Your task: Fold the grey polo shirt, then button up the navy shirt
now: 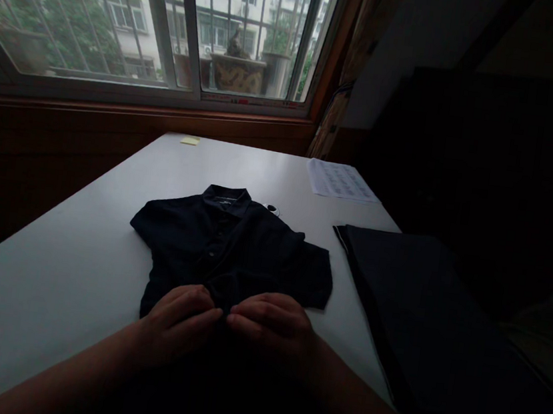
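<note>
A dark navy short-sleeved shirt (261, 245) lies front side up on the white table, its collar pointing away from me and its sleeves spread to both sides. My left hand (182, 320) is closed in a pinch on the front of the shirt, left of its middle line. Close beside it, my right hand (274, 328) pinches the cloth in the same way, thumb and fingers together. Only a small gap separates the fingertips. A button shows on the front above my hands. The lower part of the shirt is lost in shadow.
On the right side of the white table (75, 243) lies dark folded cloth (406, 303). Printed sheets (343, 180) rest at the far right corner, a yellow note (190, 141) at the far left. A small round white object (272, 210) sits by the collar. Behind is a barred window (178, 20).
</note>
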`<state>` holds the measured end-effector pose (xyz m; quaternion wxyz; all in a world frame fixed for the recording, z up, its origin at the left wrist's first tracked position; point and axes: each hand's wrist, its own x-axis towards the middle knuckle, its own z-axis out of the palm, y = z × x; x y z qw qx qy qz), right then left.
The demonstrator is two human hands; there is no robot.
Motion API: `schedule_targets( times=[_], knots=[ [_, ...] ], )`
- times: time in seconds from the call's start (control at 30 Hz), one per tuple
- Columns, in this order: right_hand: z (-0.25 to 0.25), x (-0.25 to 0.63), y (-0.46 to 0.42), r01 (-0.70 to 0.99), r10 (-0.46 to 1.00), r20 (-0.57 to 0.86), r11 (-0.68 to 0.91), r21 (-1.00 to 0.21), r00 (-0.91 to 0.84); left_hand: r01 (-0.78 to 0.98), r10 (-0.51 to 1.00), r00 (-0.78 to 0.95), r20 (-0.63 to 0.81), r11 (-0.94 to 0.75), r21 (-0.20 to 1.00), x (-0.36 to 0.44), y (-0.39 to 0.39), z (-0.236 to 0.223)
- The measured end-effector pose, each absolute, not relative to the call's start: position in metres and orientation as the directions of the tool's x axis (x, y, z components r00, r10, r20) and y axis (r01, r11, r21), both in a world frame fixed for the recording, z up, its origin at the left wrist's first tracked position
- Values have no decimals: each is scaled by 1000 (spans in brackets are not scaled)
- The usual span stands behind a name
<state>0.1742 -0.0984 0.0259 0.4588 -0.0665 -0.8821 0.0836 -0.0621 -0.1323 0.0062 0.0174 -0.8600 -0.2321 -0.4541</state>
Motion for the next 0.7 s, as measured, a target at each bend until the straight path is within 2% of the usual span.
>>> schedule_targets(
  times=[0.1,0.37,0.47,0.6,0.7],
  knots=[
    [23,172,-97,33,199,805,975,-218,-559,401,392,488,780,-894,199,-63,-130,4],
    [12,167,-95,95,365,794,925,-367,-486,435,407,567,716,-886,160,-63,-127,16],
    [12,168,-95,98,347,779,932,-350,-522,442,428,560,709,-879,182,-60,-127,26],
    [16,169,-94,116,305,766,949,-292,-566,459,414,573,707,-877,141,-59,-127,31],
    [18,168,-94,136,295,767,955,-265,-570,460,455,572,682,-867,192,-59,-127,28]
  ],
)
